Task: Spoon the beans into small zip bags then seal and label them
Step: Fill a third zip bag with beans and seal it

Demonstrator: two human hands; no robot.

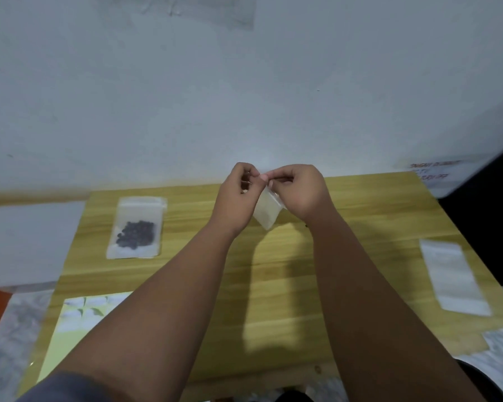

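Observation:
A small clear zip bag (pixel 267 209) hangs above the far middle of the wooden table (pixel 302 285). My left hand (pixel 238 198) and my right hand (pixel 299 192) both pinch its top edge, fingertips close together. The bag looks empty. A larger clear bag holding dark beans (pixel 136 229) lies flat at the far left of the table. No spoon is in view.
A stack of empty clear bags (pixel 455 278) lies at the table's right edge. A yellow-green sheet with white labels (pixel 82 320) sits at the near left. A white wall stands just behind the table. Patterned floor shows on both sides.

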